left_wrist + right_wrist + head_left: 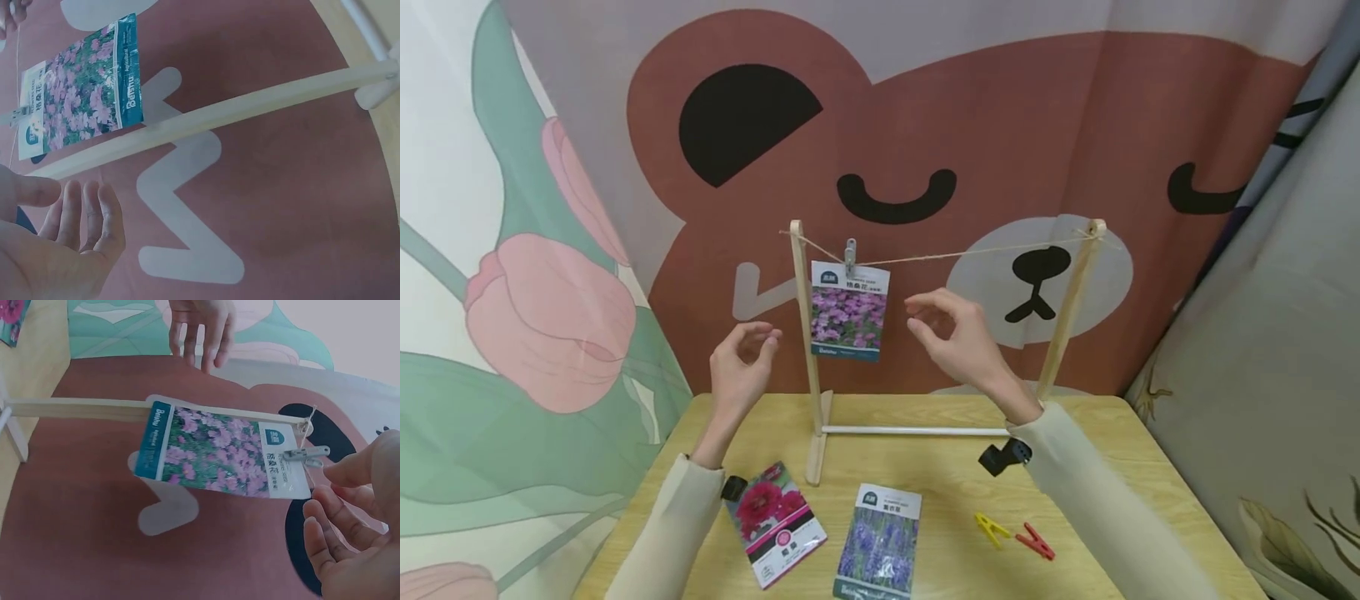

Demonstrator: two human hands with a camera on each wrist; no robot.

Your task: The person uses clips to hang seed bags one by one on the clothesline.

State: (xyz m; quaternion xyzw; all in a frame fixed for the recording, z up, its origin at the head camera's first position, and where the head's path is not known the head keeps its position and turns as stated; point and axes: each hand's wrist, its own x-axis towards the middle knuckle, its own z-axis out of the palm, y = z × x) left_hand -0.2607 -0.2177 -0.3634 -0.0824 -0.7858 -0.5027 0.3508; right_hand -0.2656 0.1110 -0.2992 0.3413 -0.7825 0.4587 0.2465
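Observation:
A seed packet [848, 321] with pink-purple flowers hangs from a string [970, 252], held at its top by a grey clothespin [850, 260]. Just left of the wooden post, my left hand [741, 367] is raised with loosely bent fingers and holds nothing. On the packet's other side my right hand [958, 342] hovers in the air, fingers loosely curved, also holding nothing. The right wrist view has the clothespin [307, 454] close to the right hand's thumb, with a small gap between them.
The string runs between two wooden posts [1071, 308] joined low down by a white rod [917, 431]. On the table [947, 475] lie a red-flower packet [782, 533], a lavender-flower packet [880, 542], a yellow clothespin [992, 528] and a red clothespin [1036, 542].

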